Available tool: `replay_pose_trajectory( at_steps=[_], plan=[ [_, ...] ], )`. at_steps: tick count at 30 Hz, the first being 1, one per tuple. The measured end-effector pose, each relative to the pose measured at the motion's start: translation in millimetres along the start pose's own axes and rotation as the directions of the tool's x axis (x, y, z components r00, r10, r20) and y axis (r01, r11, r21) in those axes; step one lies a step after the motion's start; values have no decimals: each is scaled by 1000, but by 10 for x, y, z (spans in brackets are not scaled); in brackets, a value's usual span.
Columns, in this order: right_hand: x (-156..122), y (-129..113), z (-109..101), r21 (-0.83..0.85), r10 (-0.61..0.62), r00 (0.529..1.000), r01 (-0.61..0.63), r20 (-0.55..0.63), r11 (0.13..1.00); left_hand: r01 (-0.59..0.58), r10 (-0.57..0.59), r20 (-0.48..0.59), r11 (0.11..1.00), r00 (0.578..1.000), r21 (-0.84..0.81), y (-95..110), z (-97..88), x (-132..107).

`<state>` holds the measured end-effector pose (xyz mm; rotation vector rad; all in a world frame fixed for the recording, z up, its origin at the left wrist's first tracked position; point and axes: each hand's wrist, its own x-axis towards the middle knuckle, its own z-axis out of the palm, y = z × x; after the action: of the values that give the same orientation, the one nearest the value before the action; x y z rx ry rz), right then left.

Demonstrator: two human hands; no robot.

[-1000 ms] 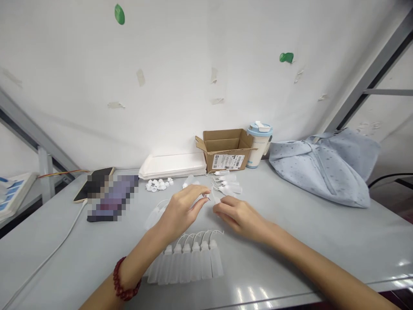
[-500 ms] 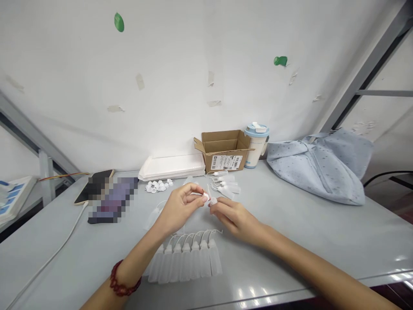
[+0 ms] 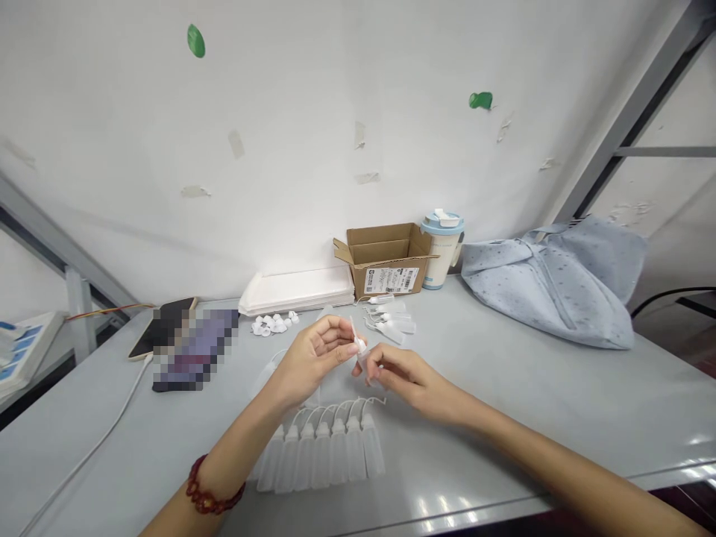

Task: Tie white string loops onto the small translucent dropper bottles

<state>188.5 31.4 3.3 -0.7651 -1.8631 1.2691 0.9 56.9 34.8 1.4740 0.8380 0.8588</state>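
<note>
My left hand (image 3: 313,358) pinches a small white cap (image 3: 358,344) with thumb and forefinger, a thin needle tip sticking up from it. My right hand (image 3: 400,377) grips a small translucent plastic bottle (image 3: 366,362) right under that cap; cap and bottle touch. Both hands hover just above the grey table (image 3: 503,403). Below them lies a neat row of several capped squeeze bottles (image 3: 324,451) side by side. Further back lie a few loose bottles (image 3: 391,321) and a small heap of white caps (image 3: 273,323).
A flat stack of white bags (image 3: 296,289), an open cardboard box (image 3: 385,261) and a lidded blue-white cup (image 3: 441,250) stand along the wall. A pale blue cloth bag (image 3: 559,283) lies at the right. A phone (image 3: 162,335) with its white cable (image 3: 89,447) is at the left.
My hands have come together: the left hand brought the cap onto the bottle held in the right. The camera shifted slightly.
</note>
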Motion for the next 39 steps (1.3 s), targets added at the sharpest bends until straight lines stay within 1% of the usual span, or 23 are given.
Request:
replay_pose_trajectory(
  at_steps=[1, 2, 4, 5, 7, 12, 16, 20, 24, 28, 30, 32, 34, 39],
  plan=[
    [6, -4, -2, 136, 28, 999, -30, 15, 990, 0, 0, -2, 1000, 1000, -5, 6, -3, 0],
    [13, -1, -4, 271, 47, 998, -55, 37, 961, -3, 3, 3, 1000, 1000, -14, 8, -6, 0],
    [29, 16, -10, 478, 71, 994, -101, 81, 872, -10, 12, 29, 999, 1000, -39, 6, -12, -1],
    [36, 28, -13, 540, 84, 992, -124, 98, 832, -13, 16, 45, 998, 999, -54, 2, -15, -3],
    [46, 48, -19, 604, 106, 988, -154, 114, 782, -16, 21, 66, 997, 998, -75, -7, -17, -6],
    [51, 43, -17, 629, 114, 985, -168, 127, 759, -6, 9, 84, 999, 996, -38, -28, -9, -6],
    [42, 24, -8, 628, 144, 980, -199, 138, 752, 4, -4, 49, 1000, 999, -1, -43, -23, -5],
    [30, 35, -20, 607, 170, 980, -199, 106, 769, -15, 15, 13, 1000, 1000, 6, -46, -50, -11],
    [37, 43, -25, 558, 158, 984, -176, 81, 811, -9, 9, -1, 1000, 1000, 20, -40, -50, -11],
    [51, 35, -6, 475, 139, 989, -142, 40, 868, 14, -8, -31, 983, 999, 182, -14, -26, -2],
    [51, 33, -1, 455, 138, 990, -138, 34, 880, 27, -19, -37, 968, 999, 251, -4, -20, 1],
    [47, 37, -2, 462, 140, 989, -143, 40, 875, 25, -26, 0, 967, 1000, 255, -1, -24, 2],
    [42, 44, -9, 489, 157, 986, -163, 53, 857, 15, -24, 37, 975, 999, 224, -4, -35, 1],
    [30, 73, -27, 574, 228, 971, -229, 75, 786, -31, 29, 15, 974, 999, 223, -14, -62, -2]
  ],
)
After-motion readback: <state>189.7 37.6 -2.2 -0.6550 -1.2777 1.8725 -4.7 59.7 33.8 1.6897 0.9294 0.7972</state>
